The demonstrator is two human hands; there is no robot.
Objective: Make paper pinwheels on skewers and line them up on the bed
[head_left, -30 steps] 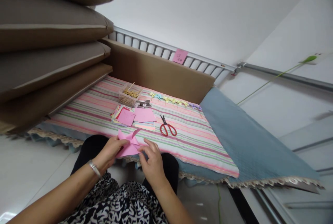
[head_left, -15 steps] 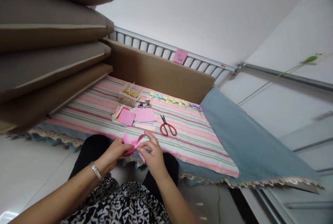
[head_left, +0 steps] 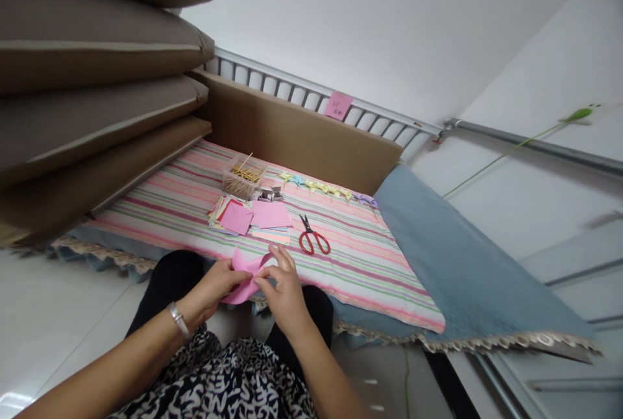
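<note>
Over my lap, a pink paper pinwheel (head_left: pixel 241 289) with curled flaps is held between both hands. My left hand (head_left: pixel 220 284) pinches it from the left, thumb on top near the middle. The fingertips of my right hand (head_left: pixel 281 283) press a folded flap at its centre; a curled strip of the pink paper rises beside them. Just beyond my hands lie red-handled scissors (head_left: pixel 314 237), blades slightly apart. To their left are pink paper squares (head_left: pixel 270 215) and a pile of coloured paper (head_left: pixel 237 216).
A clear plastic box (head_left: pixel 243 176) of sticks stands behind the papers, with a small dark-and-silver packet (head_left: pixel 268 194) beside it. Small paper pinwheels (head_left: pixel 321 187) in several colours line the far edge of the striped cloth (head_left: pixel 370 270). Brown cushions (head_left: pixel 107 120) are stacked at left.
The pink paper has turned a little between my hands; the flap that hung lower right is now gathered toward the centre, and a rounded flap shows at lower left.
</note>
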